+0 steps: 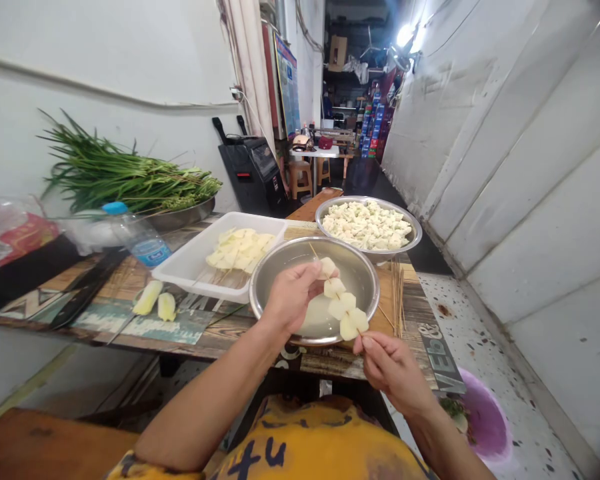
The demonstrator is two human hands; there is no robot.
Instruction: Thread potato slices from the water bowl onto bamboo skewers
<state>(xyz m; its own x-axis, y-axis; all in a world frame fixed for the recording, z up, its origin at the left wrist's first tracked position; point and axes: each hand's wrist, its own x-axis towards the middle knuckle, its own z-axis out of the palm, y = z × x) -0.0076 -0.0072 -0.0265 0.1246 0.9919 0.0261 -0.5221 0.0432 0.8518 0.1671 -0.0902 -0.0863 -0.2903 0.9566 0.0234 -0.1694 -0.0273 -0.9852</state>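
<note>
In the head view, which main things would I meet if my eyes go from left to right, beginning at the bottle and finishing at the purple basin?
Bottle → plastic box → nearest metal bowl → right hand → purple basin.

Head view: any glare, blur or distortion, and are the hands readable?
In the head view the lamp is blown out; at the head view's left edge the plastic bag is blurred; the head view's right wall looks stretched, probably by a wide lens; left hand, right hand and skewered slices read clearly in that view.
</note>
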